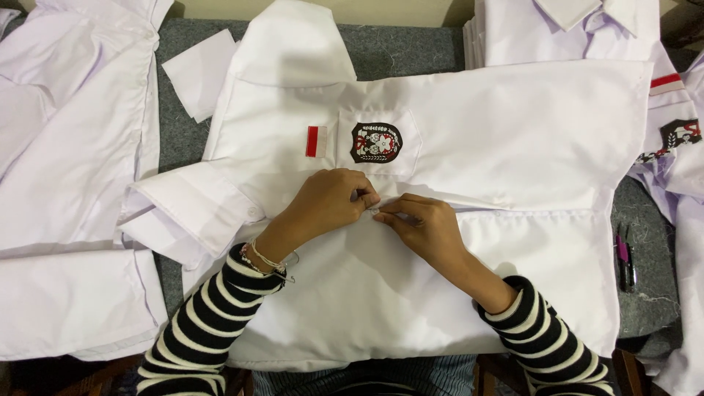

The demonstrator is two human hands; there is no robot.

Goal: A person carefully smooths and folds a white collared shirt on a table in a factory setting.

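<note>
Head view only, so one angle to go on. White shirt (469, 147) is spread flat, front side up, across a grey felt-covered table (396, 48), with its collar (293, 40) pointing away from the person. Left hand (326, 202) and right hand (425, 227) meet right at the shirt's front opening, about the middle of the garment, fingertips of both touching each other. Both sets of fingers are curled and pressed together, pinching the fabric edge at that spot; looks like something tiny sits between them, but it's too small to tell what. Both arms wear black-and-white striped sleeves, and the left wrist has a thin bracelet (264, 258).

On the chest there's a pocket with a dark embroidered badge (376, 142), and just beside it a small red-and-white patch (316, 141). One short sleeve (192, 207) is folded in on the left.

More white shirts lie around: a pile at the left (66, 183) and a stack at top right (572, 29). Small snips with a purple handle (624, 258) rest on the table near the right edge, well apart from the hands.
</note>
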